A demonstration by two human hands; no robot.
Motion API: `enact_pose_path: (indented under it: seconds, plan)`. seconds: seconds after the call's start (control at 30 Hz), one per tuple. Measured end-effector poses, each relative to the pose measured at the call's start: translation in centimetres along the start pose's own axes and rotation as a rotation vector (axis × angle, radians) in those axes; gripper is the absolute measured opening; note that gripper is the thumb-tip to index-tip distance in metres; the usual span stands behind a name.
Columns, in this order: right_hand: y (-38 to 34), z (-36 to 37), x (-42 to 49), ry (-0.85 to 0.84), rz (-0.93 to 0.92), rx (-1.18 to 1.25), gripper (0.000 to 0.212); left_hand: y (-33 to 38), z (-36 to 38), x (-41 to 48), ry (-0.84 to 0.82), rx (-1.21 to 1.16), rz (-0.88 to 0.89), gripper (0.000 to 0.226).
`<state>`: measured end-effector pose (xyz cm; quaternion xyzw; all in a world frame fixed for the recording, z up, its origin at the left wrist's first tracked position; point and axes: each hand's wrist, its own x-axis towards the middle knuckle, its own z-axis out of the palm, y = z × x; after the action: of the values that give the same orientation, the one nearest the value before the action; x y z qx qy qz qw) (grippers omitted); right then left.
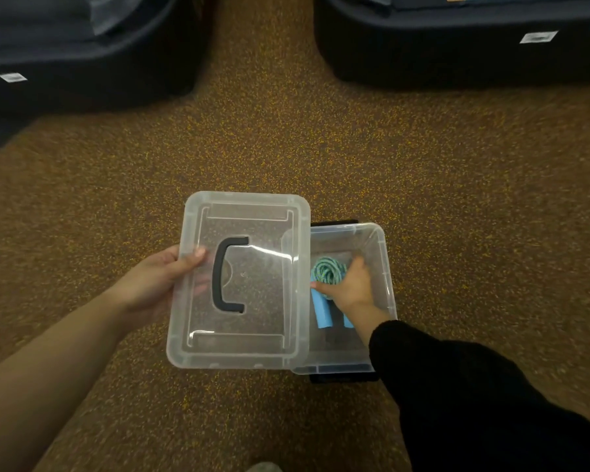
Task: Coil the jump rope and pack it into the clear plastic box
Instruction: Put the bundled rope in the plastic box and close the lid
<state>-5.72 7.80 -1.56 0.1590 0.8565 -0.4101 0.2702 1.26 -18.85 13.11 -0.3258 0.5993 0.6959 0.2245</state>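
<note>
Speckled carpet (286,148) around open box (387,267).

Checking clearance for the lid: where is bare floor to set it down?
Bare carpet spreads between the clear box and the dark bins, also left of the lid. Crowded inside the box: right hand and coiled jump rope fill it.
</note>
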Motion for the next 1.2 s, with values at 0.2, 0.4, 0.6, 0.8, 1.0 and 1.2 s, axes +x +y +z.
enact_pose_path:
  seconds: [0.2,0.4,0.6,0.8,1.0,1.2]
  plan:
    - [-2.0,-1.6,-0.8,0.017,-0.171,-0.206,0.066,0.0,1.6,0.2,-0.001,0.008,-0.004,0.045]
    - [-4.3,-5.1,-3.2,-0.050,-0.274,0.288,0.033,0.3,3.2,0.4,0.060,-0.001,-0.028,0.038]
    - [-6.0,-7.9,-5.7,-0.214,-0.293,0.532,0.032,1.1,8.0,0.1,0.138,0.012,0.000,0.025]
    - [-4.7,-9.7,-6.6,-0.050,-0.394,0.404,0.026,0.0,13.3,1.0,0.430,0.271,0.092,0.030]
    - [-1.4,-9.8,-5.7,0.000,-0.320,0.120,0.051,-4.3,16.8,1.3,0.536,0.327,0.087,0.040]
    - [0.4,-8.9,-5.4,0.032,-0.241,0.049,0.058,-5.9,17.7,3.3,0.556,0.399,0.109,0.037]
